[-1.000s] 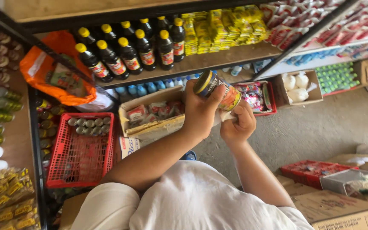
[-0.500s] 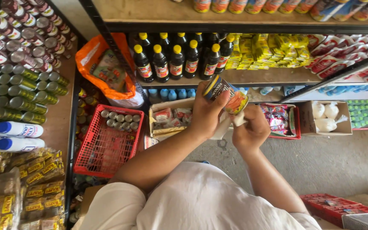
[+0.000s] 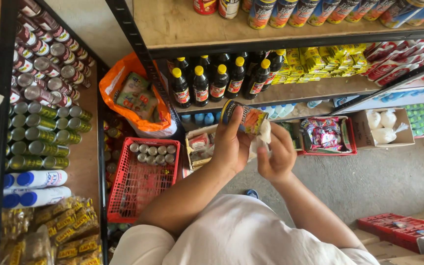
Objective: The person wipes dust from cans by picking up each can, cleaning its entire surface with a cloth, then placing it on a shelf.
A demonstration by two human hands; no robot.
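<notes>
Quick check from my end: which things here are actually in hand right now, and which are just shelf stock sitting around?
In hand:
- can, gripped by the left hand
- white cloth, pressed to the can by the right hand

Just sitting about:
- dark bottles with yellow caps
- red basket with small tins
- orange bag
- cans lying on the left shelf

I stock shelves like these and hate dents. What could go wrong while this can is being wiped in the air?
The left hand holds the can alone while the right hand rubs it with a white cloth; a slip in that grip might drop it toward the red basket of cans or the concrete floor. The dark bottles stand close behind, so a wide elbow swing could knock one.
</notes>
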